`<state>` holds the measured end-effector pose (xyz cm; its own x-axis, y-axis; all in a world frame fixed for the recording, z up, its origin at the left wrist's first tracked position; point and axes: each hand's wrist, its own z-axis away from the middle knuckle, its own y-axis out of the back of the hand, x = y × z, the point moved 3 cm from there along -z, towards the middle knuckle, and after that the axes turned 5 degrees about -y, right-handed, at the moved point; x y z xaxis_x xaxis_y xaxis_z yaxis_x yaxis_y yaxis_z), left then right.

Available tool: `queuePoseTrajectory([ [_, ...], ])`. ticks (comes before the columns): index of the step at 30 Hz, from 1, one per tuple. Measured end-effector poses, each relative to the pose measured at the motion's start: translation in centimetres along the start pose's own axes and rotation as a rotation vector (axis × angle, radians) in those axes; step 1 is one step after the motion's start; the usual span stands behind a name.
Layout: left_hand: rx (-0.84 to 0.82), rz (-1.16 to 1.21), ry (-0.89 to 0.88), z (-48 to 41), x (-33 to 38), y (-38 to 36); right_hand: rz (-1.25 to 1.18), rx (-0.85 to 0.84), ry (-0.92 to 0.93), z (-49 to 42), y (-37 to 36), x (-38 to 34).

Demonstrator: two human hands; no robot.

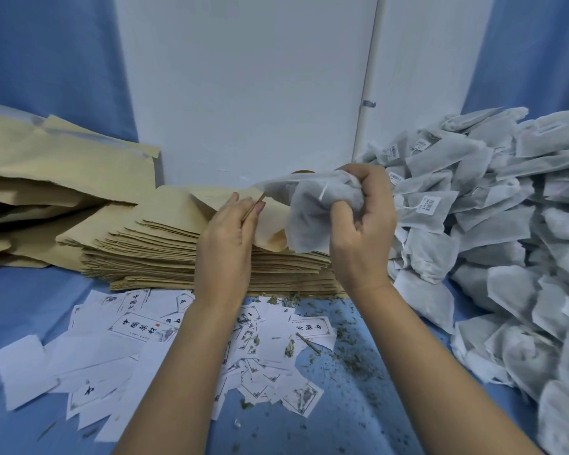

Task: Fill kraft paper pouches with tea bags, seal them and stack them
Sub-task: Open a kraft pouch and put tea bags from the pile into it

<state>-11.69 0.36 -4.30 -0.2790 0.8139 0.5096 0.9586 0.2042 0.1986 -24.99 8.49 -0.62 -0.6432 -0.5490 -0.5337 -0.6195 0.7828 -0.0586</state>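
Head camera looks forward and down, close over the table (20, 300)

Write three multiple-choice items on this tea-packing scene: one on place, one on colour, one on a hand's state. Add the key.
1. The heap of tea bags lies: A. on the person's right; B. on the left; C. on the floor.
2. The table cover is: A. red; B. blue; C. green.
3. The right hand: A. lies flat; B. grips tea bags; C. holds scissors.
Key: 1 A, the heap fills the right side. 2 B, its bare parts are blue. 3 B, its fingers curl round the bags.
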Motion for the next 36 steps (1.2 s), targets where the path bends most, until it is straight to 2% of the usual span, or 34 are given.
queuePoseTrajectory([
  [4,-0.019,-0.007,0.025,0.3,-0.5,0.0,-0.091,0.008,-0.059,-0.6,-0.1,-0.4],
  [11,0.083,0.075,0.116,-0.1,-0.2,0.1,-0.275,0.065,-0.089,-0.5,0.1,-0.6],
  [14,0.091,0.083,0.132,-0.4,0.1,0.0,-0.068,0.055,0.039,-0.3,0.1,-0.7],
  [18,0.085,0.089,0.155,-0.2,0.8,-0.5,0.307,0.181,0.166,0.5,0.3,-0.2],
  [22,0.078,0.071,0.107,0.0,1.6,-0.7,0.422,0.236,0.201,0.1,0.4,-0.2],
  [24,0.074,0.068,0.099,-0.1,1.7,-0.8,0.413,0.152,0.243,-0.1,0.3,-0.1],
  [26,0.078,0.056,0.103,-0.1,1.7,-0.8,0.507,-0.046,0.221,0.0,-0.3,0.3],
  [29,0.063,0.062,0.104,0.1,1.6,-1.0,0.792,-0.387,0.029,0.0,-1.2,2.0],
  [31,0.015,0.053,0.088,0.3,1.6,-1.3,0.765,-0.575,-0.063,0.0,-1.7,2.7],
  [33,-0.015,0.038,0.078,0.5,1.6,-1.4,0.664,-0.602,-0.079,-0.1,-1.8,2.4],
  [36,-0.003,0.030,0.075,0.6,1.6,-1.3,0.681,-0.477,-0.024,-0.1,-1.6,1.9],
])
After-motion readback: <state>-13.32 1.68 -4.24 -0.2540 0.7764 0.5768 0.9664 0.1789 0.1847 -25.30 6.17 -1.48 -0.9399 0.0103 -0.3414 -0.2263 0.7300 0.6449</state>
